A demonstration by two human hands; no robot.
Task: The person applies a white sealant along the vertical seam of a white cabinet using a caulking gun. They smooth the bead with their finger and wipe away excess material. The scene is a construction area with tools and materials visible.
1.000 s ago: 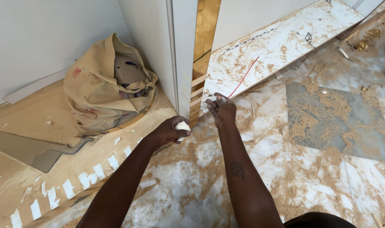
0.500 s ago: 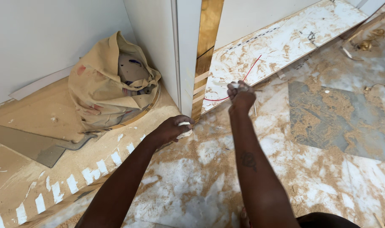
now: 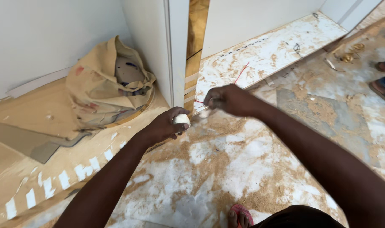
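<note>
My left hand [image 3: 165,126] is closed around a small white ball-shaped roll [image 3: 182,120], held low over the dusty floor near the foot of a white upright panel [image 3: 175,55]. My right hand [image 3: 228,100] is a little to the right of it, fingers pinched together on something thin that I cannot make out; it is blurred. A thin red line [image 3: 241,72] lies on the white board [image 3: 276,46] just beyond the right hand. The two hands are close but apart.
A crumpled tan sack [image 3: 106,86] sits against the wall at left. Sawdust covers the marbled floor [image 3: 226,169]. A grey patch [image 3: 323,114] lies at right. Another person's sandalled feet [image 3: 384,78] show at the right edge. My own foot [image 3: 239,215] is at the bottom.
My right hand has moved back toward the left hand and lower, after reaching further out along the board half a second ago. The left hand has stayed on the white roll.
</note>
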